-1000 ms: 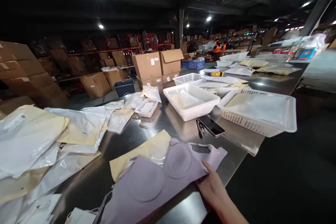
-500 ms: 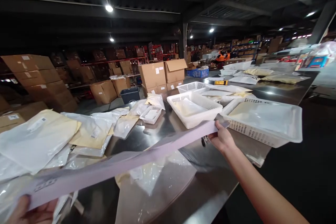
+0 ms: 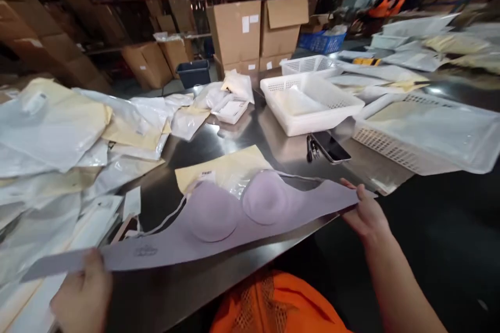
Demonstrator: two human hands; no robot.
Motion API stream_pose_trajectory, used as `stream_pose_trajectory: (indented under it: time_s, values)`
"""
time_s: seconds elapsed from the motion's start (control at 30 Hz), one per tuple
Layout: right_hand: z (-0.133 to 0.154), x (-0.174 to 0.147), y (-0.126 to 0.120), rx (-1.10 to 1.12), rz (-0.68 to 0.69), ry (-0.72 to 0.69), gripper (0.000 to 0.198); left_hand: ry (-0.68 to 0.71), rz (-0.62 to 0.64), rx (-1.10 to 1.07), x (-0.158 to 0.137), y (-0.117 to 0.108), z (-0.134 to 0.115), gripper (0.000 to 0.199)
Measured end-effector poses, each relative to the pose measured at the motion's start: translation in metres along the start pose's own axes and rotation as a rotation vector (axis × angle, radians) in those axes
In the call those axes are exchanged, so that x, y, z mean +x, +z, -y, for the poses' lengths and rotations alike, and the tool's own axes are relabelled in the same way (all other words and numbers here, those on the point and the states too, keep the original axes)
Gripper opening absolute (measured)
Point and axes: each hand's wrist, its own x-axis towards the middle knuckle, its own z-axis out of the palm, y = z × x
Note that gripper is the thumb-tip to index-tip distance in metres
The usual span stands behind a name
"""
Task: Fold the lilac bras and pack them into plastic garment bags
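Bra [image 3: 219, 229] is held up in the head view, spread wide from side to side by the near edge of the table [image 3: 253, 135]. It's light purple, w/ two round cups & thin straps behind them. One side of the band is gripped by the L hand [image 3: 84, 296], w/ the thumb on the front; that hand is blurry, so its fingers can't be made out well. Some of the band sticks out past it. The other end is pinched by the R hand [image 3: 365, 213] b/w thumb & fingers, w/ a little tip poking out. Dark print is seen on the band near the L hand, but it can't be read.

Just behind the cups, a yellow packet [image 3: 222, 161] w/ a barcode is partly hidden by the bra. On the L, a big messy pile [image 3: 58, 130] of white & yellow packets is seen. Beyond the bra, a phone [image 3: 332, 146] is laid flat, w/ small dark things [image 3: 310, 150] beside it; what they are can't be told. Farther back, a packet is held in a white tub [image 3: 324, 120], & a big one in the R-side tub [image 3: 385, 145]. An orange vest [image 3: 304, 302] is seen at the bottom. In the bg, brown boxes [image 3: 236, 36], a dark bin [image 3: 193, 74] & a blue crate [image 3: 322, 41] are seen, plus ppl in orange [image 3: 385, 6], all blurry.
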Motion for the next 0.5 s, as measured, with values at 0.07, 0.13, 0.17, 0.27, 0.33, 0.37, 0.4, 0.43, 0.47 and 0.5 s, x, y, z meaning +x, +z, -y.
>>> stream_pose_trajectory:
  time_s: [0.07,0.13,0.17,0.27,0.33,0.37,0.4,0.43,0.47,0.5]
  values:
    - [0.003,-0.006,0.001,-0.012,-0.041,0.003,0.043,0.068,-0.124,0.101,-0.013,0.003,-0.019,0.049]
    - [0.007,-0.012,0.006,-0.020,-0.047,-0.011,0.045,0.266,-0.156,0.119,-0.028,0.022,-0.054,0.046]
    - [0.010,-0.015,0.009,-0.018,-0.044,-0.027,0.045,0.336,-0.161,0.142,-0.038,0.035,-0.074,0.047]
    - [0.018,-0.028,0.025,0.008,-0.015,-0.101,0.046,0.784,0.069,0.283,-0.079,0.079,-0.123,0.043]
    - [0.022,-0.039,0.039,0.022,0.020,-0.151,0.046,1.059,0.378,0.333,-0.108,0.101,-0.139,0.030]
    - [0.022,-0.044,0.045,0.021,0.043,-0.173,0.045,1.127,0.501,0.336,-0.119,0.108,-0.141,0.025]
    - [0.021,-0.050,0.051,0.015,0.065,-0.200,0.044,1.161,0.596,0.329,-0.128,0.112,-0.139,0.023]
    - [0.018,-0.056,0.056,-0.002,0.101,-0.232,0.040,1.164,0.649,0.316,-0.134,0.114,-0.134,0.023]
    - [0.013,-0.062,0.061,-0.034,0.157,-0.271,0.036,1.150,0.664,0.298,-0.137,0.114,-0.126,0.023]
    - [0.008,-0.069,0.065,-0.085,0.233,-0.320,0.036,1.132,0.654,0.280,-0.137,0.111,-0.117,0.024]
